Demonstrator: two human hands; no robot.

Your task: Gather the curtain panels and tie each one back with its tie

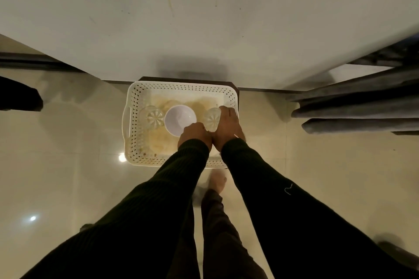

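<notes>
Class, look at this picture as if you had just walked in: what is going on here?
A person in dark sleeves bends over a white perforated basket on the floor by a wall. Inside it stand a white bowl and a clear glass. The right hand grips a second clear glass at the basket's right side; the left hand is beside it, near the bowl. Dark curtain folds hang at the right, untouched.

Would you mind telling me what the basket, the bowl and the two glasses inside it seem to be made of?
The basket looks like white moulded plastic: perforated walls, a matte finish. The bowl is smooth, glossy white, perhaps melamine or ceramic; I cannot tell which. The glasses look like clear cut glass, see-through with a star pattern in the base, though clear plastic is possible.
</notes>
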